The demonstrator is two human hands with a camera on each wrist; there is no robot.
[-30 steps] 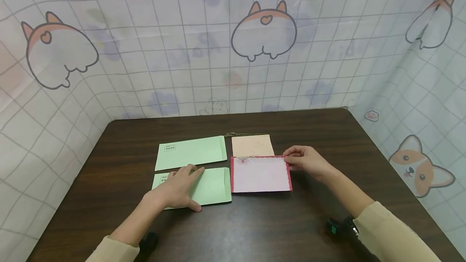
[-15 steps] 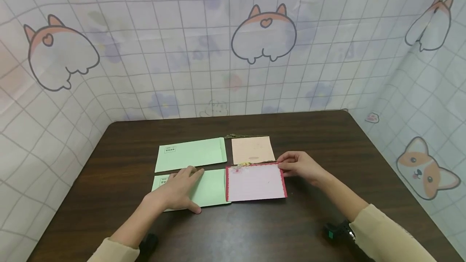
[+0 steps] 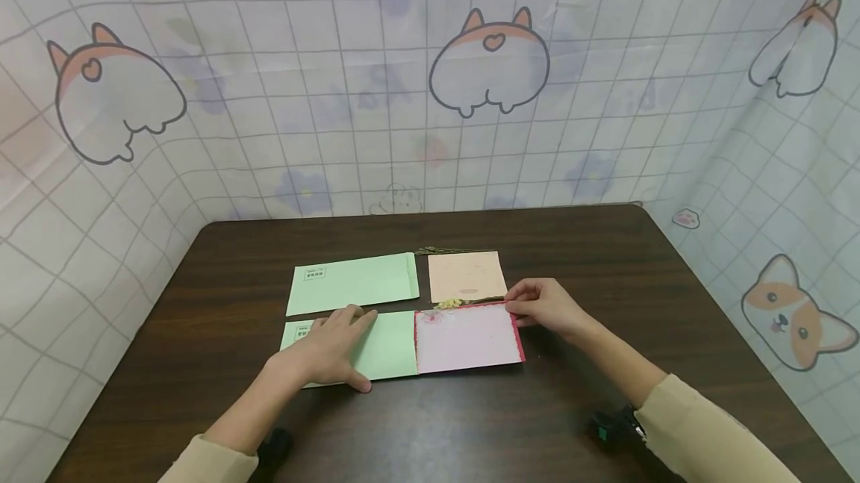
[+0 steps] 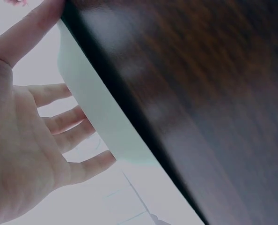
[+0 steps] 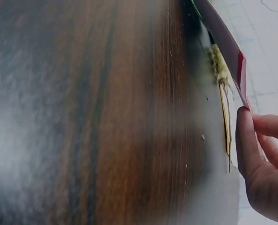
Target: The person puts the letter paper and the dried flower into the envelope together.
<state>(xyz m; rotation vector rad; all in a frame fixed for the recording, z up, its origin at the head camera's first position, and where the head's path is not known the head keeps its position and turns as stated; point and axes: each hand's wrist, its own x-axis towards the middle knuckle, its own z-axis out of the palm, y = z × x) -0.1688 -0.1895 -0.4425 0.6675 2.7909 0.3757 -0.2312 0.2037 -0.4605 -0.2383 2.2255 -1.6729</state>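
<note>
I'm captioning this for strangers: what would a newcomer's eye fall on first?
Probably the pink, red-edged card, its upper right corner pinched by the right hand. The nearer green envelope lies left of it, under the left hand. Beyond, cartoon animals mark the backdrop.

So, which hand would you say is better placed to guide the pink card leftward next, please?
Probably the right hand: it pinches the pink card at its right end, while the left hand rests on the nearer green envelope, perhaps steadying it.
</note>
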